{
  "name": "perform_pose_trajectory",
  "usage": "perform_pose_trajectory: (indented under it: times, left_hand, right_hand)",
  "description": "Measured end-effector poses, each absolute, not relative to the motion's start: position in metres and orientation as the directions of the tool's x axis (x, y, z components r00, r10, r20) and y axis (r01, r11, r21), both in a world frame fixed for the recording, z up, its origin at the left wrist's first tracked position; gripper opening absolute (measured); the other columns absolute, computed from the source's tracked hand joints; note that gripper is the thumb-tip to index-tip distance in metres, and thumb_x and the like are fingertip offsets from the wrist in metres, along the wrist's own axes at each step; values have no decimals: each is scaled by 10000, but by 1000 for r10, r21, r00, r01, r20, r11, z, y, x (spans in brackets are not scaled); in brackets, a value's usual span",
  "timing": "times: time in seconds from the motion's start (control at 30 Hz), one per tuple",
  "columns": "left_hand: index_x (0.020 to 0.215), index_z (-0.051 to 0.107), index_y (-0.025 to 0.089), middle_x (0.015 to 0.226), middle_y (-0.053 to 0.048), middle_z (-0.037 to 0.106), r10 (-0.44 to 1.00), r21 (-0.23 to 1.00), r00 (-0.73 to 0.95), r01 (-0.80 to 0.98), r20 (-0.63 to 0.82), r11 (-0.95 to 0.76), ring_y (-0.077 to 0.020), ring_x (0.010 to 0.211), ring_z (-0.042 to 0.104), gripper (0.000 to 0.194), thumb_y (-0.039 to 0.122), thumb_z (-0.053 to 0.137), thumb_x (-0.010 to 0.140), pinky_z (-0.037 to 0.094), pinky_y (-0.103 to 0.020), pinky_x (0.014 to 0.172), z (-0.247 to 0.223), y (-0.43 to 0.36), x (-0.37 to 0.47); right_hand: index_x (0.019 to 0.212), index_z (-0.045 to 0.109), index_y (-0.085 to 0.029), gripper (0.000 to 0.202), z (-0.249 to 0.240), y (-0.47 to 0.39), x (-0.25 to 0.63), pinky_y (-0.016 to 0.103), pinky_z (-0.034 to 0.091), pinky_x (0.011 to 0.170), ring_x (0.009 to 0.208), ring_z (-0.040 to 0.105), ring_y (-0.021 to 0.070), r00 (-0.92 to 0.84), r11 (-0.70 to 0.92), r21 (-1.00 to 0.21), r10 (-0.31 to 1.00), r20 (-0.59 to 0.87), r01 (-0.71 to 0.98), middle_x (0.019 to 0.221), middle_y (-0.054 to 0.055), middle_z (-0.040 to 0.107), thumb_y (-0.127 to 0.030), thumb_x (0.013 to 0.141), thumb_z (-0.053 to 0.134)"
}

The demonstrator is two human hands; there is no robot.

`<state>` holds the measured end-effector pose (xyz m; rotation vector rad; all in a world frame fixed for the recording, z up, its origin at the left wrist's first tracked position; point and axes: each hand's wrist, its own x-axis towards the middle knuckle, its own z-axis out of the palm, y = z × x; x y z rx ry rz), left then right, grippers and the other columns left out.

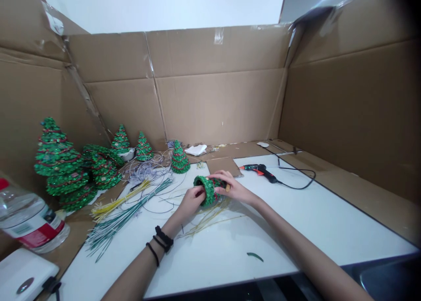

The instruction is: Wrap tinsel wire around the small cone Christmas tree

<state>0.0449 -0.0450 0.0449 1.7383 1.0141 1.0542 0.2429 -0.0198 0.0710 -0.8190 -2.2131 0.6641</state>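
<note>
A small green tree [208, 191] with red trim lies tipped on its side between my hands, its hollow base facing left. My left hand [194, 199] has its fingers closed at the rim of the base, with the fingertips inside the opening. Around the tree's upper side and far end, my right hand [230, 187] is closed, and a small tan piece [227, 188] shows at its fingers. Thin yellow strands [205, 222] lie on the white board [230, 248] under and beside the tree.
A glue gun [263, 173] with its cord lies at right, near a cardboard square [223, 166]. At left are green trees [61, 160], yellow stems [121, 200], teal stems [128, 217], tangled wire [148, 167] and a bottle [31, 217]. Cardboard walls [217, 103] surround the board.
</note>
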Motion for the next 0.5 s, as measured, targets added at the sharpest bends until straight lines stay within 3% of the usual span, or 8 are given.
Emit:
perform_pose_trajectory:
  times: [0.2,0.5]
  left_hand:
    - [835,635,110,789,-48,625,909,921,313,185,275,-343,-159,721,509,232,281,487,782,409,-256,687,48,-47,48]
    - [809,655,106,736,-40,625,929,936,266,171,256,-307,-155,678,503,236,278,502,755,404,-252,654,44,-46,52]
  right_hand:
    - [1214,545,-277,454,71,-20,243,410,313,1009,1112,420,234,-577,668,-666,702,417,332,1128,69,498,-518,830,517]
    - [1203,547,-263,477,70,-19,243,411,315,1007,1119,420,243,-580,669,-668,699,418,325,1137,76,496,-547,820,512]
